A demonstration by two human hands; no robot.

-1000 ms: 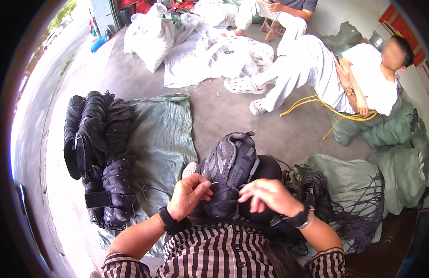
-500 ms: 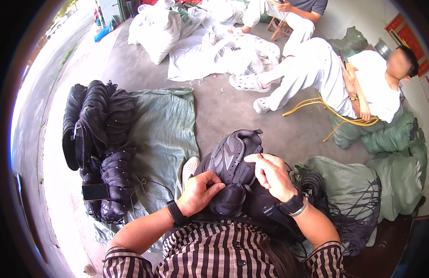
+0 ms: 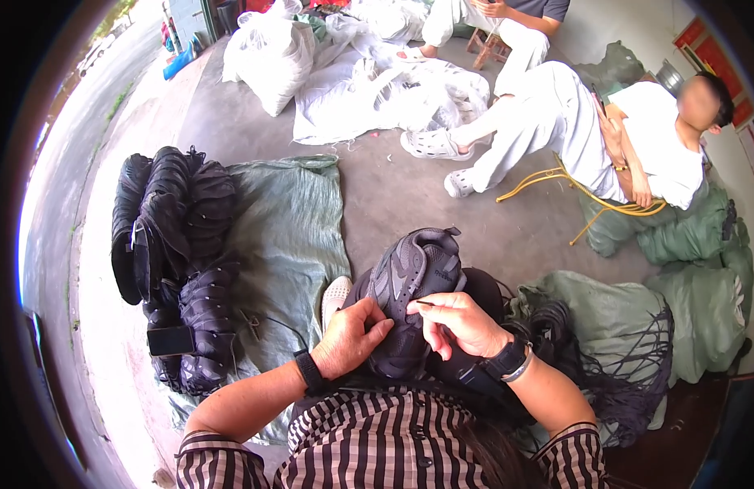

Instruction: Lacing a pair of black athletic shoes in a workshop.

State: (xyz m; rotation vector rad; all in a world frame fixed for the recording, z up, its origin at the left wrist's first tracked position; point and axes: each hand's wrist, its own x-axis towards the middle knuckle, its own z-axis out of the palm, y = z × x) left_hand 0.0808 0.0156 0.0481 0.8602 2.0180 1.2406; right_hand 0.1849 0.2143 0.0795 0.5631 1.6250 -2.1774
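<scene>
A dark grey and black sneaker point(image 3: 403, 269) lies across my lap, its heel collar pointing away from me and its toe toward me. Against the left side of its upper, my left hand point(image 3: 352, 338) is closed, thumb and finger gripping the sneaker near its eyelets. My right hand point(image 3: 462, 324) is over the lacing area, with thumb and forefinger pinching the dark tip of a shoelace point(image 3: 424, 303). The rest of that lace is hard to follow against the dark shoe and the hand.
Stacked black shoe pieces point(image 3: 185, 212) and a phone point(image 3: 171, 341) are at the left beside a green woven sheet point(image 3: 291, 220). Dark laces point(image 3: 629, 371) hang over a green sack point(image 3: 593, 306) at the right. Ahead, a seated person point(image 3: 548, 114) and white sacks point(image 3: 271, 61) stand near.
My right hand has moved left and down, from beside the sneaker's opening to over its eyelets, and a dark lace tip now shows in its pinch. My left hand has barely moved.
</scene>
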